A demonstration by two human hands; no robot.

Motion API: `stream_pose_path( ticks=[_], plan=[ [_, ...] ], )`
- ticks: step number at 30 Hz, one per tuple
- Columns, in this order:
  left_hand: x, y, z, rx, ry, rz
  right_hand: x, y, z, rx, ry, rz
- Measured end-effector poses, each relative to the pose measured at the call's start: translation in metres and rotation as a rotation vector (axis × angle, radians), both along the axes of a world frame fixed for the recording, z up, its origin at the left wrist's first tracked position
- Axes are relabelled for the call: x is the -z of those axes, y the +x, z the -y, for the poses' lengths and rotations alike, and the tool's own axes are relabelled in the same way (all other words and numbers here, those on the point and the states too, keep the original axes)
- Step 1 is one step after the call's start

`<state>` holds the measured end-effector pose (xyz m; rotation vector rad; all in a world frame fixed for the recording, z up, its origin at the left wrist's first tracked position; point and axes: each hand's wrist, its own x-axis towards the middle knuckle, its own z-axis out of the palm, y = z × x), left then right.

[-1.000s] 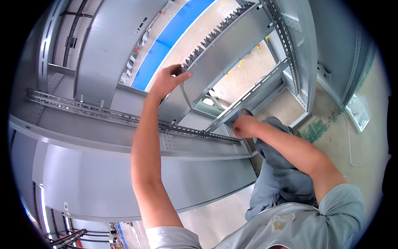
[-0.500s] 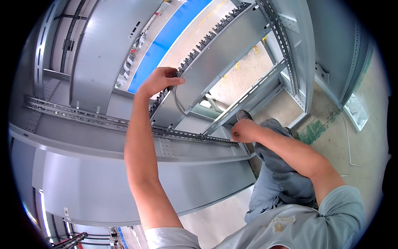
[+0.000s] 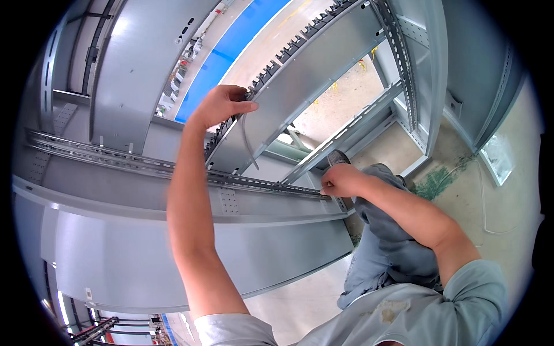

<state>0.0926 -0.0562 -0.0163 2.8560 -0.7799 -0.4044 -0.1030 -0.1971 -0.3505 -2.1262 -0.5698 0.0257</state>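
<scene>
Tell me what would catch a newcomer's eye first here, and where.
Probably the bright blue strip slanting across the top, left of centre. Next, the left hand at the black toothed strip, a thin grey cable hanging below it. Lower, right of centre, the right hand sits near the slotted rail's end.

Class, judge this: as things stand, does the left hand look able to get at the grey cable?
Very likely yes: the left hand is right beside the cable, which hangs below its thumb, and nothing visible blocks the way.
</scene>
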Motion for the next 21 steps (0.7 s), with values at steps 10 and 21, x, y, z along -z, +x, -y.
stream_pose_path(
  ticks=[10,21],
  plan=[
    [0.009,-0.023,-0.007,-0.041,-0.034,0.129,0.003,0.004,-0.001,0.05,-0.081,-0.016],
    [-0.013,-0.003,0.004,-0.03,0.017,-0.174,-0.004,0.0,0.007,0.011,-0.029,0.007]
  ],
)
